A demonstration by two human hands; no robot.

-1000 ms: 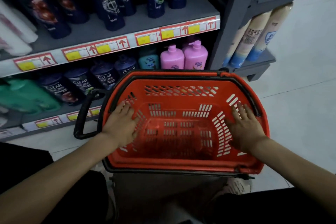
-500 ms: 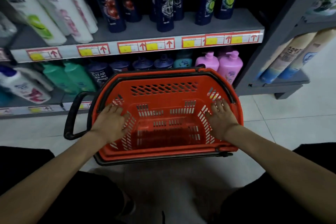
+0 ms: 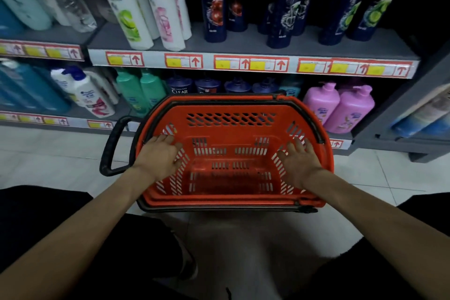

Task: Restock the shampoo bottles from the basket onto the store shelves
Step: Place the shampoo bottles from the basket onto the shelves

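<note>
Head view of left hand [image 3: 162, 157] and right hand [image 3: 300, 164], fingers [image 3: 168, 140] spread wide, flat inside red shopping basket [image 3: 231, 198].

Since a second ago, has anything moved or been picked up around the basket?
The red basket now looks slightly smaller and farther off, and more of the upper shelf shows; likely the head drew back and tilted up. Nothing was gripped or released. The left hand and right hand stay flat against the basket's inner side walls, and it still holds no bottles.
</note>
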